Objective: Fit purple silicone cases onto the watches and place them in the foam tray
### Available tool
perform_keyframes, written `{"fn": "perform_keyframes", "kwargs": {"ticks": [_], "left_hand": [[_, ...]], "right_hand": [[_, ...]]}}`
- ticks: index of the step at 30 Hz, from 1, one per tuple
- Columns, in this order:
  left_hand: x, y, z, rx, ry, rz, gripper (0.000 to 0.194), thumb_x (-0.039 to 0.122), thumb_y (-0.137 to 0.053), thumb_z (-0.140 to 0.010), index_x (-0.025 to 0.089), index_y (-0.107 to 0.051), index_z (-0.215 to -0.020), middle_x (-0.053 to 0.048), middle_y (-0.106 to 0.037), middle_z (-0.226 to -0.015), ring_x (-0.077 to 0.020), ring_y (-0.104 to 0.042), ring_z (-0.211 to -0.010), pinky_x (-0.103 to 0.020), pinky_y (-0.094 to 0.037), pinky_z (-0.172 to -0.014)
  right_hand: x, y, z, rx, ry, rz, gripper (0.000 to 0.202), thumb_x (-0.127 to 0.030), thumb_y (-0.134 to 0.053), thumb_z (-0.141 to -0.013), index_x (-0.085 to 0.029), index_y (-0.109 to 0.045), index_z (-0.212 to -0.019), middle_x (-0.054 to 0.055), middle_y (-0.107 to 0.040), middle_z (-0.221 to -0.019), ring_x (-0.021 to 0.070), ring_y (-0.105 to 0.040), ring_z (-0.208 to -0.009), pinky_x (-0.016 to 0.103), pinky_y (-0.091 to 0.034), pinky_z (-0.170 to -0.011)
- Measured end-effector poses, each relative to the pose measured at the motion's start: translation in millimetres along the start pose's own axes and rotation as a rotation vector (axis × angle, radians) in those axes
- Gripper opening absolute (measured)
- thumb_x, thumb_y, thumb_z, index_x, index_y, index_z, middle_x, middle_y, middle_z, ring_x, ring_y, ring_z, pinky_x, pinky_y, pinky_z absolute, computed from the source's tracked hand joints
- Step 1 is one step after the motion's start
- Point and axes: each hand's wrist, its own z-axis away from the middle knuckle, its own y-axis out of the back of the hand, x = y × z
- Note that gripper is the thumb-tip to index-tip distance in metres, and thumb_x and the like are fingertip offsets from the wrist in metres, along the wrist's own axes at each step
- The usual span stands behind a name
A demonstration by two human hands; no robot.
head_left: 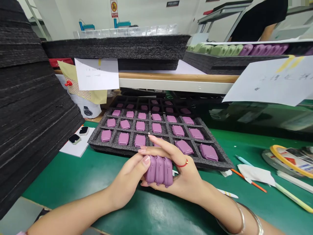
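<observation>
Three purple watch cases (159,170) stand side by side in a row, pressed together between my hands above the front of the green table. My right hand (184,174) is wrapped round them from the right, its fingers reaching over the top and a thumb or palm beneath. From the left, my left hand (130,178) closes on the row, its thumb on the leftmost case. Just behind lies a black foam tray (221,160) with purple cases (140,140) in its compartments. My right fingers hide part of one compartment.
Two watches (74,139) rest on a white pad at left, beside tall stacked black foam (22,98). A shelf edge (171,83) crosses above the tray. Pens, an orange stick (249,180) and a tape roll (293,160) lie right. A person (261,19) is at the back right.
</observation>
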Motion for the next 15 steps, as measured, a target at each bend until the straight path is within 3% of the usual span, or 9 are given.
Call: {"fn": "perform_keyframes", "kwargs": {"ticks": [4, 7, 11, 15], "left_hand": [[1.5, -1.2, -0.8, -0.002, 0.008, 0.003, 0.053, 0.067, -0.057, -0.089, 0.016, -0.064, -0.103, 0.003, -0.052, -0.073, -0.0095, -0.041, -0.062, -0.023, -0.038, -0.058], [3.2, 0.0, -3.4, -0.014, 0.022, -0.003, 0.053, 0.066, -0.067, -0.082, 0.015, -0.063, -0.099, 0.001, -0.059, -0.075, -0.0108, -0.050, -0.065, -0.023, -0.043, -0.060], [2.8, 1.5, -6.3, -0.007, 0.034, -0.033, 0.039, 0.042, -0.081, -0.077, 0.016, -0.063, -0.099, -0.004, -0.071, -0.092, -0.0170, -0.067, -0.086, -0.027, -0.054, -0.078], [1.1, -2.1, -3.3, -0.017, 0.041, -0.033, 0.038, 0.021, -0.082, -0.073, 0.018, -0.063, -0.106, -0.004, -0.074, -0.098, -0.0180, -0.071, -0.091, -0.027, -0.058, -0.079]], "right_hand": [[1.4, 0.4, 0.1, -0.010, -0.015, -0.004, 0.098, -0.015, -0.084, -0.076, -0.027, -0.029, -0.157, 0.006, -0.071, -0.128, 0.0201, -0.068, -0.120, 0.032, -0.055, -0.106], [3.5, -0.3, 1.7, -0.004, -0.032, 0.016, 0.098, -0.015, -0.084, -0.076, -0.028, -0.030, -0.157, 0.006, -0.071, -0.129, 0.0206, -0.070, -0.116, 0.031, -0.058, -0.102], [4.9, -1.1, 4.4, -0.012, -0.080, 0.047, 0.096, -0.015, -0.081, -0.077, -0.030, -0.030, -0.157, 0.004, -0.073, -0.126, 0.0195, -0.073, -0.111, 0.028, -0.060, -0.096], [3.8, -0.6, 4.5, -0.008, -0.132, 0.009, 0.098, -0.018, -0.084, -0.076, -0.032, -0.030, -0.157, 0.002, -0.075, -0.123, 0.0183, -0.073, -0.110, 0.026, -0.058, -0.097]]}}
